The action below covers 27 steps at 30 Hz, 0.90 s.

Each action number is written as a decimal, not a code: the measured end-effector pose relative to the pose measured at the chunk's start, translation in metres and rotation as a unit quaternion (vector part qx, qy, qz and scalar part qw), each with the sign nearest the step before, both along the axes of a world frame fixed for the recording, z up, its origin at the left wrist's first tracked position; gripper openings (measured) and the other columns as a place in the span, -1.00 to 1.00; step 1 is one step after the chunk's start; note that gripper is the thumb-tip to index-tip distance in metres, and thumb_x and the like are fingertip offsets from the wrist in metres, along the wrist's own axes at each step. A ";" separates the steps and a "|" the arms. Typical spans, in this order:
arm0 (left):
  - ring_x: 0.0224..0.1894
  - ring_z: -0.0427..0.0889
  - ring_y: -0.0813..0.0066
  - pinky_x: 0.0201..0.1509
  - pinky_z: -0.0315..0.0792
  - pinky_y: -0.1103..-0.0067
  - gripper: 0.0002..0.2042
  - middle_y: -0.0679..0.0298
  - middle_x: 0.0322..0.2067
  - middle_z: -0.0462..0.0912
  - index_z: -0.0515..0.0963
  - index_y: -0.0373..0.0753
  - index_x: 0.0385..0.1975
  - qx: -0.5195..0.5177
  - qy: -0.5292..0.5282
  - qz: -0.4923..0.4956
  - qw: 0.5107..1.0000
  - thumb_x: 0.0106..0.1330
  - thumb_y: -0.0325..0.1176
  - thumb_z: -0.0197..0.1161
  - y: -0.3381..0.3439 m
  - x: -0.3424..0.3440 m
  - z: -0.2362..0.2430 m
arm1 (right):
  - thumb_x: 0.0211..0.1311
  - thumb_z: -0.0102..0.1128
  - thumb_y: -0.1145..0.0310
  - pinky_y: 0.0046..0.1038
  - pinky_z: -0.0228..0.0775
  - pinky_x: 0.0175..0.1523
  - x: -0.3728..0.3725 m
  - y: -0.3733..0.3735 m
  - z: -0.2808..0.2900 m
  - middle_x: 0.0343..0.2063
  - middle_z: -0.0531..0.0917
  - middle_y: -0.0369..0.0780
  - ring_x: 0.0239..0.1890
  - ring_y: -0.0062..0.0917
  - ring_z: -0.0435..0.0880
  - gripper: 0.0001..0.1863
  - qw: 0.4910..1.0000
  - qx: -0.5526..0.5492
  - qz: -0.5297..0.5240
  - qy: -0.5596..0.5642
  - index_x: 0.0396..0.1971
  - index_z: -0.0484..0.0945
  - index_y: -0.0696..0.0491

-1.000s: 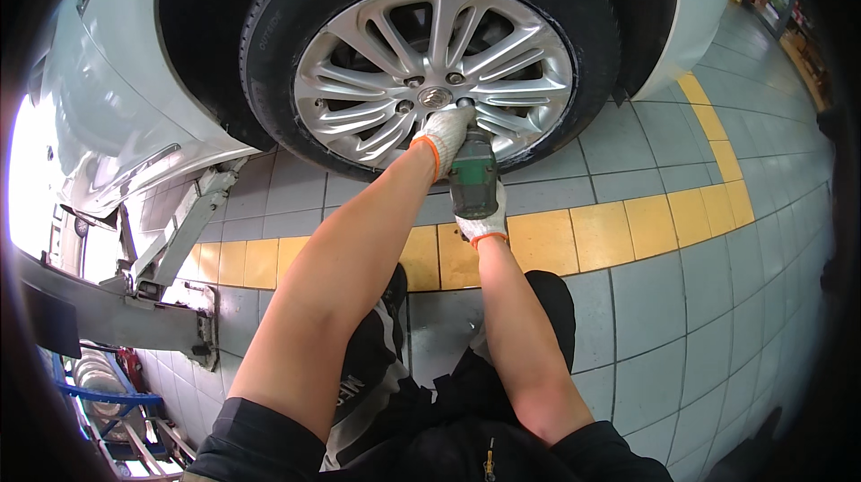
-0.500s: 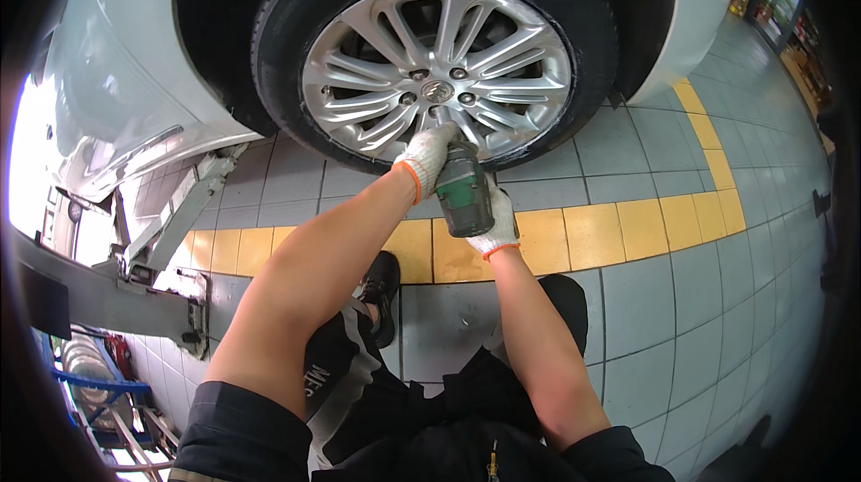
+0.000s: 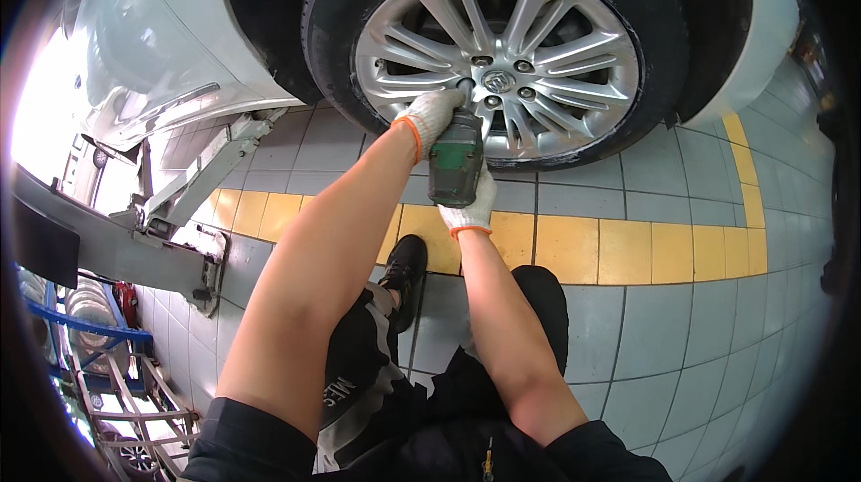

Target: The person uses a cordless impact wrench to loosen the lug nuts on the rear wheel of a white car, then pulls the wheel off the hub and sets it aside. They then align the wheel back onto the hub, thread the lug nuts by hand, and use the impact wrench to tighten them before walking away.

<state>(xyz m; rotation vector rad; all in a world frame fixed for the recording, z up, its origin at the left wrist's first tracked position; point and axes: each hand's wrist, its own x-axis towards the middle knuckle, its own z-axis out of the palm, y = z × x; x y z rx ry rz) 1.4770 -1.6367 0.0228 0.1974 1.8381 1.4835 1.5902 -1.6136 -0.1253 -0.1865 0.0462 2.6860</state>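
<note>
A green and black cordless impact wrench (image 3: 456, 164) points away from me at a car wheel (image 3: 560, 65) with silver spokes and a black tyre. Its front end meets the wheel at the lug nut left of the centre cap (image 3: 498, 81); a dark socket shows there. My left hand (image 3: 433, 116), in a white knit glove with an orange cuff, is closed around the tool's nose. Behind and below the body, my right hand (image 3: 473, 206), gloved alike, grips the wrench; its handle is mostly hidden. Other lug nuts (image 3: 523, 66) sit around the cap.
The white car body (image 3: 170, 43) surrounds the wheel. A lift arm (image 3: 211, 168) reaches under the car at left, joined to a grey beam (image 3: 134, 258). A blue-framed rack (image 3: 99, 330) stands lower left. Yellow tiles (image 3: 574, 244) cross the grey tiled floor (image 3: 682, 321).
The wrench has gone from the bottom lug nut to the one at left, with both hands still on it. My view has shifted, so the wheel sits further right and higher.
</note>
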 end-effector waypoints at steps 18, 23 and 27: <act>-0.56 0.68 0.37 -0.42 0.67 0.33 -0.62 0.23 -0.45 0.74 0.63 -0.23 -0.16 0.073 -0.098 -0.026 0.992 0.64 0.03 0.24 0.014 -0.019 -0.014 | 0.54 0.24 0.11 -0.21 0.64 0.24 -0.001 0.027 -0.004 0.00 0.82 -0.06 0.09 -0.15 0.81 -0.63 0.942 0.282 -0.068 -0.167 0.14 0.69 0.02; -0.40 0.80 0.35 -0.24 0.75 0.37 -0.66 0.07 -0.28 0.81 0.63 -0.35 -0.13 0.077 -0.098 -0.077 0.989 0.68 -0.13 0.17 0.011 -0.028 -0.016 | 0.25 0.48 0.12 -0.12 0.64 0.13 -0.015 0.022 -0.022 -0.08 0.83 0.02 0.04 0.00 0.80 -0.53 0.697 0.615 -0.133 -0.343 0.11 0.69 -0.01; -0.34 0.82 0.32 -0.16 0.78 0.36 -0.66 0.01 -0.20 0.81 0.58 -0.38 0.02 0.048 -0.089 -0.043 0.994 0.68 -0.14 0.16 0.010 -0.027 -0.010 | 0.33 0.41 0.20 -0.18 0.65 0.09 -0.024 0.010 -0.023 -0.09 0.84 -0.04 -0.01 -0.04 0.82 -0.60 0.883 0.402 -0.130 -0.203 0.12 0.70 -0.01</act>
